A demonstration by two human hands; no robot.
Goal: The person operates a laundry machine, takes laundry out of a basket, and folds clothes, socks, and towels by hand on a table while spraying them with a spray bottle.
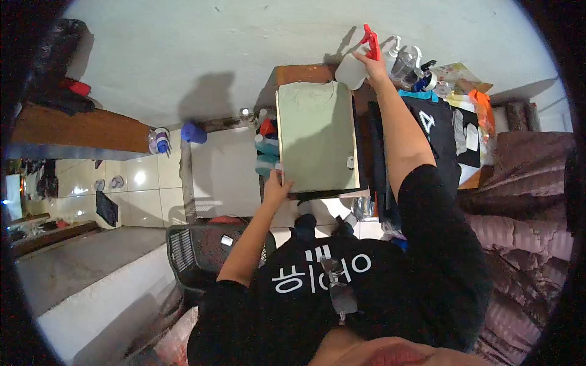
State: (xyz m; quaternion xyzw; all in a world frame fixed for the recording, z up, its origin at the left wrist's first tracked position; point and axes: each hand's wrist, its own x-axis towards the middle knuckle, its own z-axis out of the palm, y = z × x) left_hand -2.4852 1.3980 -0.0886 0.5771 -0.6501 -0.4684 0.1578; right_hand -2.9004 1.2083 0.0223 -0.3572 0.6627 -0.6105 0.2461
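Note:
My right hand is closed around a white spray bottle with a red trigger head, held up near the wall past the far right corner of a board. A pale green T-shirt lies flat over that board, its neckline at the far end and a small whitish tag or spot near the right edge. At the near left corner, my left hand pinches the shirt's edge, with the thumb on top; part of its fingers is hidden.
Bottles with teal liquid stand left of the board. Right of it lie folded black shirts, with several pump bottles behind. A dark plastic basket sits at near left. A blue cup-like object stands farther left.

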